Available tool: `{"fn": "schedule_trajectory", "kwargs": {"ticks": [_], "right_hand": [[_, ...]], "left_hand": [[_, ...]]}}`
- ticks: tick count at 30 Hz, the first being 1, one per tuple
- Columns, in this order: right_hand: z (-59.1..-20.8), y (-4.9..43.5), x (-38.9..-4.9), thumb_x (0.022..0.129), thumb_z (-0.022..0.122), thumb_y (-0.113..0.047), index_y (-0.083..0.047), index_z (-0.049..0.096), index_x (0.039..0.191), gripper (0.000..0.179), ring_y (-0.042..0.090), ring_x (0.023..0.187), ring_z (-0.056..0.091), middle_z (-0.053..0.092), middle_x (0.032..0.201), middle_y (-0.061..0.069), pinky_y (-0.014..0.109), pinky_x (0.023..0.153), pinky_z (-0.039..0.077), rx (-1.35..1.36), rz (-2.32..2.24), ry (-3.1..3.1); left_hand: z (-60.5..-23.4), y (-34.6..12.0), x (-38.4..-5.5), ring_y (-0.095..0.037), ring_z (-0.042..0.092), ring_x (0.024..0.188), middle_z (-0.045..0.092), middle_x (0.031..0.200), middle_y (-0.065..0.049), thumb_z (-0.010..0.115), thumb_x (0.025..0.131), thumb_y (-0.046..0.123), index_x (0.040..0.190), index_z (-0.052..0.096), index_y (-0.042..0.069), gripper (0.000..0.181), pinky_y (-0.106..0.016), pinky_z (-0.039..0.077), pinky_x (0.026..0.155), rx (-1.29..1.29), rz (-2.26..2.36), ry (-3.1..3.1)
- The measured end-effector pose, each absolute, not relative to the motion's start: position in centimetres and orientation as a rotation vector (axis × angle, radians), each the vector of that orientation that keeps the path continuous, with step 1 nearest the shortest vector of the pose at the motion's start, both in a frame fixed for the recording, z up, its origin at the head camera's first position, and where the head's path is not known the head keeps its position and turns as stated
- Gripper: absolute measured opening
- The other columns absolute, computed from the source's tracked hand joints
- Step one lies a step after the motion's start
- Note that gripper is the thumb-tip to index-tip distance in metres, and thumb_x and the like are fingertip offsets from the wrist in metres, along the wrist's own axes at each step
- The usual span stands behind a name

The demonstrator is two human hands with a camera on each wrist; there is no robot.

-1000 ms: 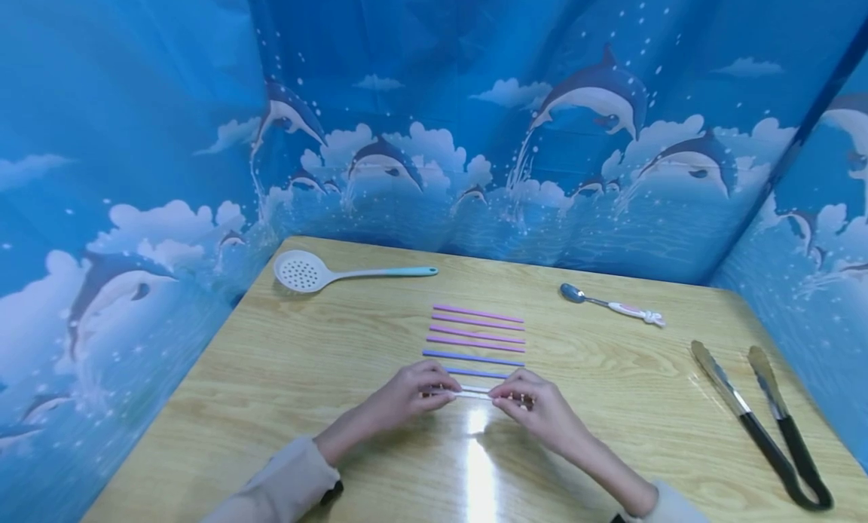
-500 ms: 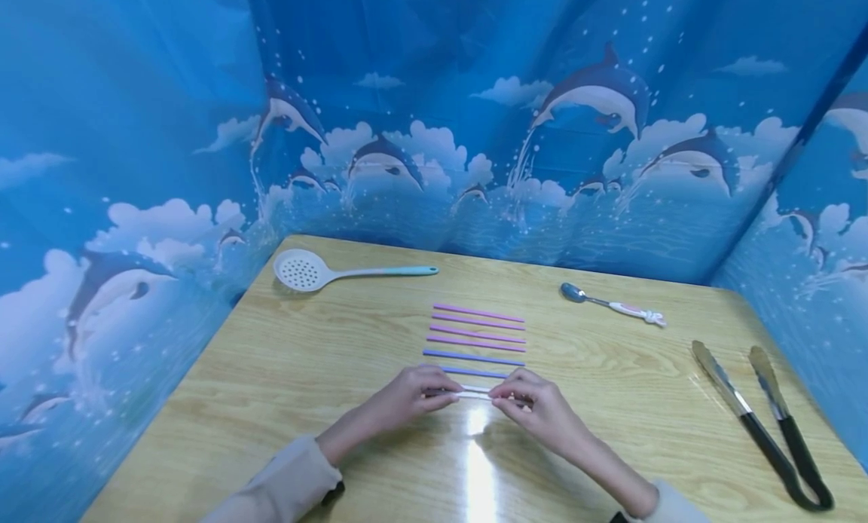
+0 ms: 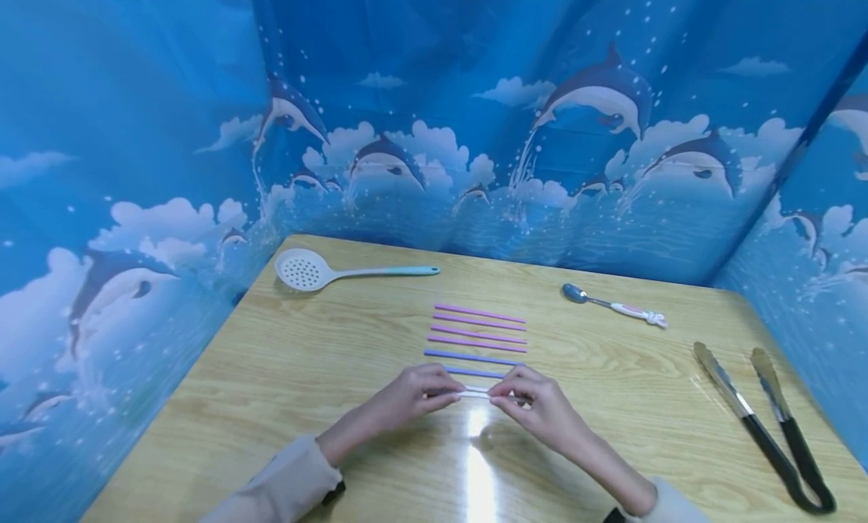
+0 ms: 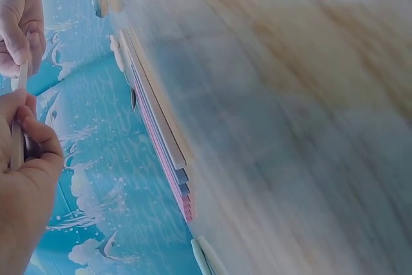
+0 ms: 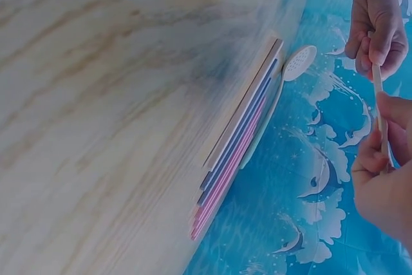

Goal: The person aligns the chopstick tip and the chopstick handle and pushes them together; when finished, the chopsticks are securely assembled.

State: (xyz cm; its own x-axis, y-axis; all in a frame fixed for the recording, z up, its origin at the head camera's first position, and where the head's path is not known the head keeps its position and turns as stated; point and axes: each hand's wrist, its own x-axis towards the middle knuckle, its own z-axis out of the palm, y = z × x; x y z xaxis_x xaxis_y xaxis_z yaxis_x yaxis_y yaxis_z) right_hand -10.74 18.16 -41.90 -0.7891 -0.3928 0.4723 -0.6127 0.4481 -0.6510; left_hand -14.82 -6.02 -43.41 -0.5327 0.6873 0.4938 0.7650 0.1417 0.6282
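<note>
My left hand and right hand face each other near the middle of the table. Between them they pinch a thin white stick, one end in each hand's thumb and fingers. Both wrist views show it raised above the tabletop. Beneath it lies another pale stick, closest to me in a row. Beyond that are two blue sticks, then several pink sticks, all lying side by side and roughly parallel. The curled fingers hide the held stick's ends.
A perforated skimmer with a turquoise handle lies at the back left of the wooden table. A spoon with a white-pink handle is at the back right. Black-handled tongs lie spread at the right. Dolphin-print curtains surround the table.
</note>
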Motion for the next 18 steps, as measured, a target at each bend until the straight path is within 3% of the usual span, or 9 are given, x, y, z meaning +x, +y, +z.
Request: {"fn": "schedule_trajectory", "kwargs": {"ticks": [18], "right_hand": [[-41.95, 18.08, -10.65, 0.076, 0.074, 0.003, -0.005, 0.072, 0.088, 0.014, 0.001, 0.064, 0.049, 0.063, 0.079, 0.000, 0.016, 0.051, 0.044, 0.898, 1.230, -2.401]], "left_hand": [[-43.07, -6.18, -14.82, -0.003, 0.057, 0.073, 0.068, 0.089, -0.005, 0.065, 0.088, 0.008, 0.101, 0.071, 0.001, 0.016, -0.012, 0.048, 0.061, -1.415, -1.354, -2.418]]}}
